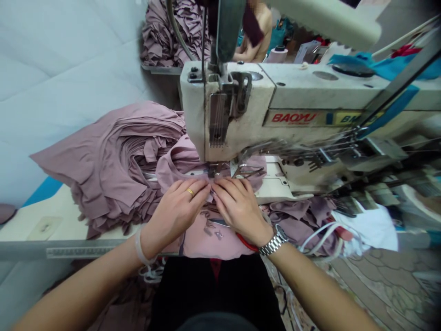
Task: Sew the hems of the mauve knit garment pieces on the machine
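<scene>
A mauve garment piece (172,168) lies under the needle area (214,169) of a white industrial sewing machine (193,105). My left hand (179,207), with a gold ring, pinches the near edge of this piece just in front of the presser foot. Close beside it, my right hand (241,207) has its fingers curled on the same edge, the fingertips of both hands almost meeting. Part of the cloth is hidden beneath my fingers. Pale pink cloth (203,243) hangs over the table's front edge below my hands. A red handle (246,241) shows under my right wrist.
A thick stack of mauve cut pieces (103,156) covers the table's left side. More mauve cloth (303,220) and a white cloth (374,227) lie at the right. Behind the machine are a fabric heap (172,37), a thread cone (277,55) and another person (260,39).
</scene>
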`<state>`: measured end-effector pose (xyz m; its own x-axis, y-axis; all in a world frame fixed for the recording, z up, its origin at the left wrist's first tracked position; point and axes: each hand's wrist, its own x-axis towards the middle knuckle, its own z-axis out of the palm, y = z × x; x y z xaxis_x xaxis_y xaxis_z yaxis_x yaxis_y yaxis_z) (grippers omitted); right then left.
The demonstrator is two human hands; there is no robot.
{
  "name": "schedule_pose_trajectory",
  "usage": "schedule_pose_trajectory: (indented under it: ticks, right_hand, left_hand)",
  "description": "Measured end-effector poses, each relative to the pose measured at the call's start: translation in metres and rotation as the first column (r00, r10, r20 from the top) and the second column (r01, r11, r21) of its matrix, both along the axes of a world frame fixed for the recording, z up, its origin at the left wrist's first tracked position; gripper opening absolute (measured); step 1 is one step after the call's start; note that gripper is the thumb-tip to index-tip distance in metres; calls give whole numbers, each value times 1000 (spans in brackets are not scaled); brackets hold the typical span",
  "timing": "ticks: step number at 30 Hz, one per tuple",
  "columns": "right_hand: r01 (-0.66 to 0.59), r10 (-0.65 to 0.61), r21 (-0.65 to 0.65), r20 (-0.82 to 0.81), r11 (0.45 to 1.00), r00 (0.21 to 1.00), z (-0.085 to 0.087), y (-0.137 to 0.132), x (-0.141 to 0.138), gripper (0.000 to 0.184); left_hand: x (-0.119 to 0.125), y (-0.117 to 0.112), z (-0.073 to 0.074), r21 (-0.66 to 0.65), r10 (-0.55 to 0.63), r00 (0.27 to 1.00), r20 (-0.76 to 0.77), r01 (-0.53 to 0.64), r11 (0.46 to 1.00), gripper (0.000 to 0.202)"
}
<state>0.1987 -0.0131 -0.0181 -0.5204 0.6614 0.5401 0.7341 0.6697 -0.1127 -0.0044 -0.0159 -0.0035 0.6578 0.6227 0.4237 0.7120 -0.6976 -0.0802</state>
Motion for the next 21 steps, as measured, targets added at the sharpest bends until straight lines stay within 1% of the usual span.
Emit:
schedule_pose_trajectory:
  ticks: [3,6,10,14,21]
  right_hand:
    - [-85,83,-18,-97,996,992,-1,0,4,23]
    - [-106,102,-27,-139,994,985,1,0,3,22]
    - [-70,61,-62,-140,996,988,4,4,-1,23]
    - [-13,5,-82,-93,997,996,6,9,-4,26]
    - [-27,19,-102,-85,994,996,6,14,4,27]
  left_hand:
    - [-4,0,2,5,-70,997,31,70,998,27]
    - [-4,2,3,14,-82,996,47,81,997,25]
    - [0,7,4,30,-62,997,47,61,998,22]
    - [1,14,5,29,-45,998,45,44,999,25]
    - [1,21,4,-14,-26,998,60,27,1000,26]
